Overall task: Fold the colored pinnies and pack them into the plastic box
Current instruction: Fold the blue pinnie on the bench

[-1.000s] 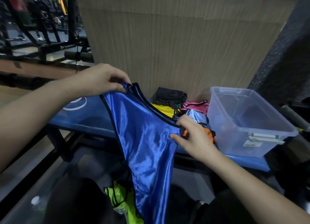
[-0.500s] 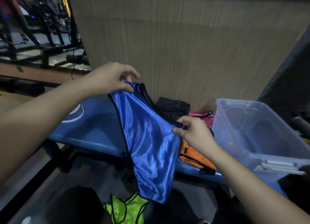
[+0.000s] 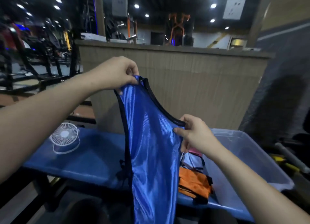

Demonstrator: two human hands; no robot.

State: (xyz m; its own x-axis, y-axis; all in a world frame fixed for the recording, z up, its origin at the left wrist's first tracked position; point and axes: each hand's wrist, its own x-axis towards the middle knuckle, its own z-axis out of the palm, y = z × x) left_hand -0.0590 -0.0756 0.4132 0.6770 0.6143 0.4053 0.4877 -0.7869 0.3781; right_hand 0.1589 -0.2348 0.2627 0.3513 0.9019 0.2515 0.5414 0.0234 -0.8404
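Above bench (image 3: 87, 158), both hands pinching blue pinny (image 3: 151, 148)

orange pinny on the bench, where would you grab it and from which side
Grip the orange pinny by its near edge, coming from above with the right hand. It lies flat on the bench, the box hems in its right side, and the hanging blue pinny covers its left.

fan (image 3: 64, 137) left on bench (image 3: 94, 158), box (image 3: 248, 158) right
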